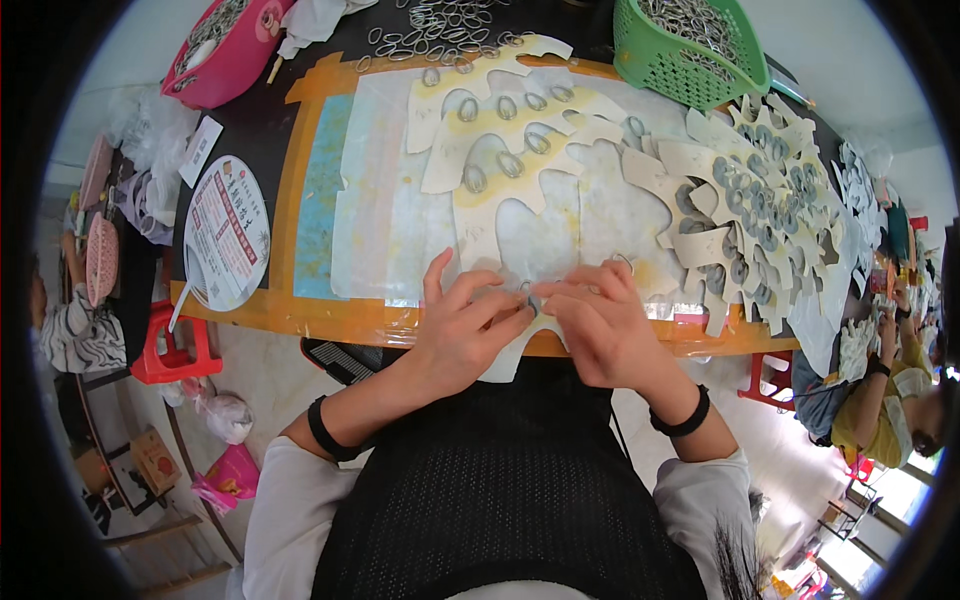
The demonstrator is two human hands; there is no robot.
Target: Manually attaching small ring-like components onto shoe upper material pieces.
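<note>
Near the table's front edge, my left hand point(468, 325) and my right hand point(602, 322) meet fingertip to fingertip over a cream cut-out piece point(509, 362). Part of that piece hangs past the edge. The fingers of both hands are pinched round something small and greyish, mostly hidden by the fingers. A thin metal oval ring point(622, 263) shows beside my right knuckles; whether the hand holds it, I cannot tell. Beyond my hands lie more cream cut-out pieces point(497, 150) with yellowish patches, several bearing oval rings point(508, 163).
Loose oval rings point(440, 30) lie at the back, between a pink basket point(215, 75) and a green basket point(690, 60) of metal parts. Cut-outs with grey ovals pile up in a heap point(760, 200) at right. A fan point(228, 232) lies left; red stools point(175, 345) stand below.
</note>
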